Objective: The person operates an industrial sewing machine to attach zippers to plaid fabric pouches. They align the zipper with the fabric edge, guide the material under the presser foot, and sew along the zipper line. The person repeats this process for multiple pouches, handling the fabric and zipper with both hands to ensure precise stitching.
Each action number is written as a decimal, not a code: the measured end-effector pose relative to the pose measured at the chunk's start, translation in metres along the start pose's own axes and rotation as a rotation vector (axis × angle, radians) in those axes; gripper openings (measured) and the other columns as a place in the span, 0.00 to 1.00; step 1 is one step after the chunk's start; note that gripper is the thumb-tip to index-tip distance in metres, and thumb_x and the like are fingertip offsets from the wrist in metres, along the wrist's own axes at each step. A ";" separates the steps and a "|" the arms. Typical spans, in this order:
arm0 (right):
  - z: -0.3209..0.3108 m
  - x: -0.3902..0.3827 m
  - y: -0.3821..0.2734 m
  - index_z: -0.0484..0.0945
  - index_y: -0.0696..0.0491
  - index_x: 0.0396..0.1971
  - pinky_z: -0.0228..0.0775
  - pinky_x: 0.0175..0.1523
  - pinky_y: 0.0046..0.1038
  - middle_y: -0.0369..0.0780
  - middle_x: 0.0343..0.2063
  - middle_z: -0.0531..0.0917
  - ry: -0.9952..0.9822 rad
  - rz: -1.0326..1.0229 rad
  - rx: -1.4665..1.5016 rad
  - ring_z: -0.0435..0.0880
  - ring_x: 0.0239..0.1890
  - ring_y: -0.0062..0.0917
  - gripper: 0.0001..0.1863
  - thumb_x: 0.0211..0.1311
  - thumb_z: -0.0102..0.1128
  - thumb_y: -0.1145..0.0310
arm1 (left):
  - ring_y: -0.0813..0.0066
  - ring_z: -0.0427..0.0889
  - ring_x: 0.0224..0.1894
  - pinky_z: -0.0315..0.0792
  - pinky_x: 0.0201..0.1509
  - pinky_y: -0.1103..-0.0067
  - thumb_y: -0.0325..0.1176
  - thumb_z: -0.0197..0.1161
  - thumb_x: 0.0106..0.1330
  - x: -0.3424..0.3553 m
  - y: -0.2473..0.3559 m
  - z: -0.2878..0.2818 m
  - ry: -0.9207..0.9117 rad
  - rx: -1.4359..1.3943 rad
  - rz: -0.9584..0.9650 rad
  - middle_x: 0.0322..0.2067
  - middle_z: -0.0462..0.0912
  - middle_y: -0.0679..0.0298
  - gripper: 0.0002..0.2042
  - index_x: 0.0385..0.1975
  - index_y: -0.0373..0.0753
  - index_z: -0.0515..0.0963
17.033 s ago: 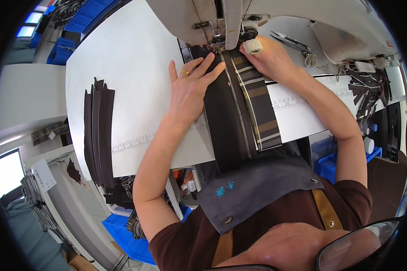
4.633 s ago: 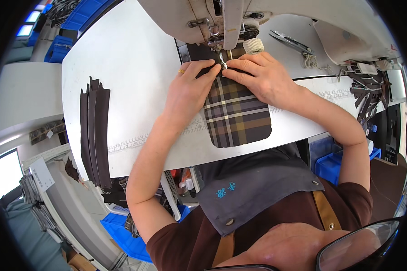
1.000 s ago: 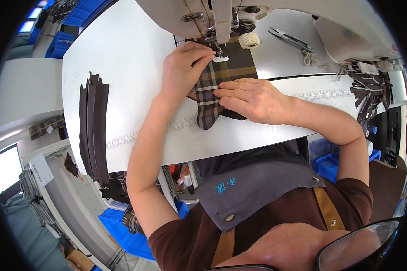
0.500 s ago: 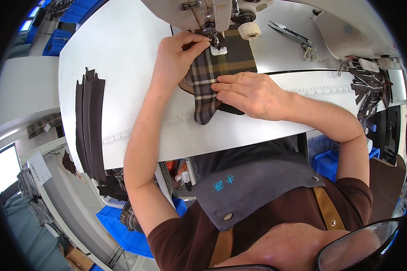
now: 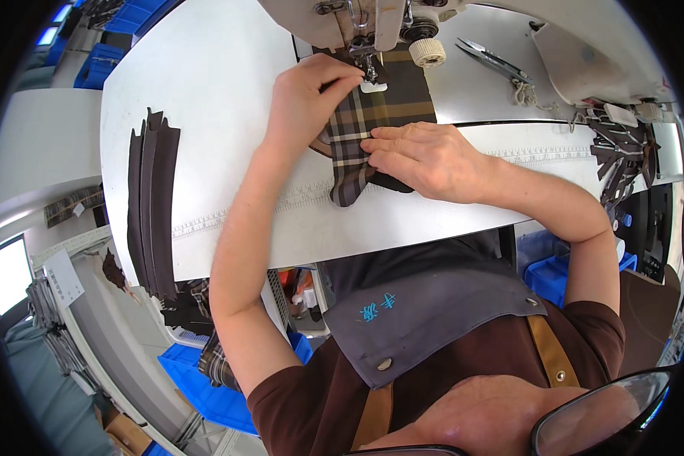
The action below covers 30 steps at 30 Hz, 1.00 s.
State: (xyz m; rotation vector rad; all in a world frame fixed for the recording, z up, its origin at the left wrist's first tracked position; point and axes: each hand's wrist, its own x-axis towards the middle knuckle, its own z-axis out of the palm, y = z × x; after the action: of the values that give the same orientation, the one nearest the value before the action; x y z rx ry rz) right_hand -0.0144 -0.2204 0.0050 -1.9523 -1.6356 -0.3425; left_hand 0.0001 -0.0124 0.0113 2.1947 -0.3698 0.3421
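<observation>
A plaid piece of fabric in brown, black and cream [image 5: 399,99] lies under the presser foot [image 5: 370,72] of a white sewing machine [image 5: 387,23]. Beside the foot, my left hand [image 5: 304,95] has thumb and forefinger pinched together on the fabric's left edge. My right hand [image 5: 433,161] rests palm down on the nearer part of the cloth, its fingers stretched out over it. A curled end of the plaid [image 5: 348,190] hangs toward me. Brown-edged material [image 5: 323,144] peeks out at the left, mostly hidden by the cloth.
Dark brown fabric strips [image 5: 152,205] lie at the table's left. Thread snips [image 5: 494,59] rest right of the machine, near a tangle of cord [image 5: 526,94]. A ruler scale [image 5: 296,196] runs along the white table [image 5: 228,99]. Bundled dark strips [image 5: 623,148] sit at the far right.
The whole view has shifted slightly. My left fingertips sit slightly nearer to me beside the presser foot; my right hand stays in about the same place on the fabric.
</observation>
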 end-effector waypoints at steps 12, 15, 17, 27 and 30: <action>-0.010 0.010 0.051 0.78 0.52 0.41 0.69 0.45 0.26 0.34 0.38 0.75 -0.029 0.163 -0.321 0.74 0.40 0.26 0.18 0.45 0.58 0.75 | 0.68 0.80 0.37 0.75 0.40 0.77 0.22 0.62 0.51 -0.010 0.000 -0.001 -0.015 0.355 0.318 0.36 0.82 0.67 0.10 0.34 0.39 0.81; -0.012 0.012 0.050 0.78 0.50 0.41 0.69 0.43 0.25 0.33 0.36 0.75 -0.067 0.151 -0.372 0.74 0.39 0.25 0.19 0.44 0.58 0.74 | 0.68 0.80 0.37 0.76 0.40 0.78 0.21 0.62 0.51 -0.012 -0.004 -0.002 -0.028 0.349 0.316 0.37 0.82 0.67 0.11 0.34 0.40 0.82; -0.012 0.011 0.048 0.78 0.50 0.41 0.69 0.42 0.25 0.33 0.36 0.75 -0.087 0.161 -0.373 0.74 0.38 0.25 0.19 0.44 0.58 0.74 | 0.68 0.80 0.37 0.76 0.40 0.78 0.20 0.61 0.50 -0.014 -0.005 0.000 -0.016 0.353 0.302 0.37 0.82 0.67 0.11 0.34 0.40 0.82; -0.006 0.013 0.060 0.79 0.50 0.39 0.69 0.42 0.27 0.34 0.36 0.77 0.025 0.174 -0.352 0.75 0.38 0.27 0.16 0.45 0.58 0.73 | 0.68 0.80 0.35 0.75 0.39 0.78 0.22 0.61 0.52 -0.002 -0.010 0.002 0.014 0.351 0.292 0.36 0.82 0.68 0.10 0.33 0.42 0.82; -0.007 0.015 0.059 0.79 0.50 0.38 0.69 0.42 0.27 0.35 0.36 0.77 0.034 0.203 -0.340 0.75 0.38 0.28 0.15 0.46 0.58 0.73 | 0.68 0.80 0.35 0.75 0.39 0.78 0.22 0.61 0.52 0.000 -0.013 0.002 0.019 0.361 0.274 0.35 0.82 0.68 0.10 0.33 0.42 0.82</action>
State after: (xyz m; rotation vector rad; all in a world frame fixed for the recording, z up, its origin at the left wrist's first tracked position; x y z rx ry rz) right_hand 0.0471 -0.2174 0.0034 -2.3257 -1.4126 -0.6011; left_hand 0.0052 -0.0061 0.0007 2.4926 -0.6422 0.6191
